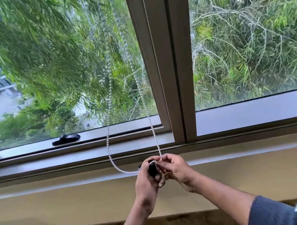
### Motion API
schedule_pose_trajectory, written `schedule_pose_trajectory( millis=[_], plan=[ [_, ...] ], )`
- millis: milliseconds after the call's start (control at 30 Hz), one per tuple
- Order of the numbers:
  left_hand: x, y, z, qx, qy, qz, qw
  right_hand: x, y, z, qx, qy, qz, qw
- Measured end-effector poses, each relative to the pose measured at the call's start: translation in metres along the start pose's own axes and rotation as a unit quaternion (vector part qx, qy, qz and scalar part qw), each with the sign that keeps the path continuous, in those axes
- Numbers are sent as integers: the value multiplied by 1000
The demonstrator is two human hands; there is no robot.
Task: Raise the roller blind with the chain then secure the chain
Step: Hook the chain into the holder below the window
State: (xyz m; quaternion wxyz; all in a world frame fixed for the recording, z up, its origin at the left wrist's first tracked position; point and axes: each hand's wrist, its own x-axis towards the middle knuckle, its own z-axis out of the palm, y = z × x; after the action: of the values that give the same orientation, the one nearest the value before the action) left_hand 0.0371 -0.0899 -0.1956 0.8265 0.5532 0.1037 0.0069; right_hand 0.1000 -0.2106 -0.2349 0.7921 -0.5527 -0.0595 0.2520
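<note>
We note the window [66, 66] filling the upper frame, its upright post [165, 55] right of centre and the sill [57, 164] crossing below it. A black latch [66, 139] sits on the lower rail, left of centre. The bead chain [109, 153] hangs as a loop beside the post, its bottom reaching the hands at lower centre. The left hand [146, 182] has its grip clamped on a small black clip [152, 169]. The right hand [177, 169] pinches the chain at the clip's top. No blind fabric shows.
</note>
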Motion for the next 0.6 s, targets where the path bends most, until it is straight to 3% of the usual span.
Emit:
schedule_pose_trajectory(
  millis=[200,300,367,433,600],
  plan=[
    [-2,1,-11,-1,29,12,999,9,4,-2,100,-40,82,991],
    [-5,0,-25,20,75,28,997,18,4,-5,141,-4,113,983],
    [-6,2,-38,10,101,36,994,29,5,1,-2,34,85,996],
    [-8,6,-48,1,118,42,992,41,8,8,-216,56,11,975],
    [-7,13,-65,8,146,63,987,72,12,24,-548,-1,-140,825]
  ],
)
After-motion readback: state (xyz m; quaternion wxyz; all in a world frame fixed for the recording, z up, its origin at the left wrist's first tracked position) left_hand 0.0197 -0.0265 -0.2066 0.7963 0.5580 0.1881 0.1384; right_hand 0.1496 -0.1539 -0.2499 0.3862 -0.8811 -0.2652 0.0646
